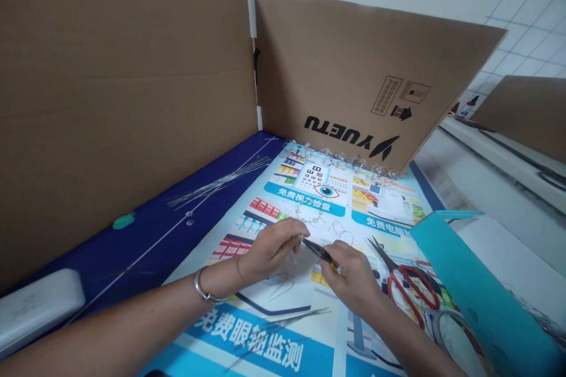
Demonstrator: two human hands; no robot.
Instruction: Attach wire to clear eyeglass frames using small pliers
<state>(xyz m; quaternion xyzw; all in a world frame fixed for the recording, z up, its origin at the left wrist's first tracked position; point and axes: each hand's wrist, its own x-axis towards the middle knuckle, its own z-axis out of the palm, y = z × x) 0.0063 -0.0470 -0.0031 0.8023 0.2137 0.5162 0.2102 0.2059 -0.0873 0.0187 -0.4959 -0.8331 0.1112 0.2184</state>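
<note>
My left hand [276, 247], with a silver bangle on its wrist, is pinched at the middle of the table. What its fingertips hold is too small to make out. My right hand [351, 274] is closed around pliers [317, 249], whose dark tips point left and meet the left fingertips. Clear beads on thin wire [312, 215] lie just beyond the hands. Bent wire pieces [283, 287] rest below the left hand, and a bundle of straight wires [276, 330] lies nearer to me.
Cardboard panels [354, 70] stand at the back and left. Red-handled scissors [404, 283] lie right of my right hand, beside a teal box [481, 294]. More wires [221, 181] and a green lump [124, 222] are at left, with a white case [39, 309] nearer.
</note>
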